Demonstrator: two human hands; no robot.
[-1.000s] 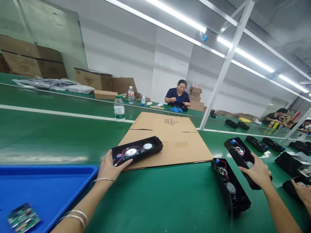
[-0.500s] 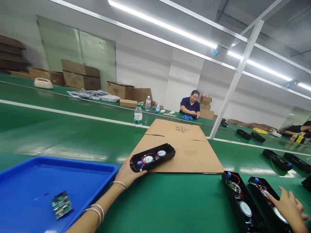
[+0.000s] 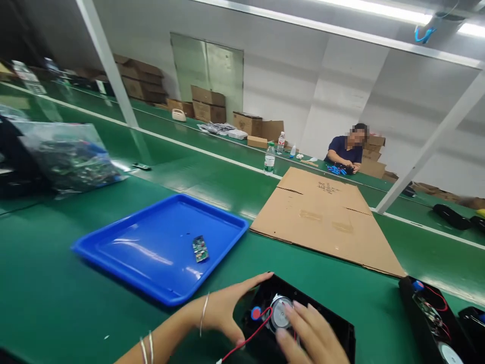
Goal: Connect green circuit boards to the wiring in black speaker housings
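Note:
My left hand (image 3: 222, 306) grips the near-left end of a black speaker housing (image 3: 322, 316), thumb on one side and fingers on the other. Inside the housing sit a round silver speaker (image 3: 281, 313) and a blue-and-red cylindrical part (image 3: 256, 313). A red wire (image 3: 246, 339) with a white plug hangs over the housing's edge by my left thumb. Over the speaker is my right hand (image 3: 312, 331), slightly blurred, its fingers apart and covering part of the inside. Whether its fingertips touch anything is unclear.
A blue tray (image 3: 151, 253) at left holds a green circuit board (image 3: 200, 248). Beyond the housing lies flat cardboard (image 3: 322, 217). More black housings (image 3: 432, 313) stand at right. A bag of boards (image 3: 79, 159) is far left; a bottle (image 3: 269, 159) and a seated person (image 3: 346, 149) are farther back.
My view has swung left. The held housing has come nearer and lower, off the cardboard. My right hand has left the housings at right and is now over the held one.

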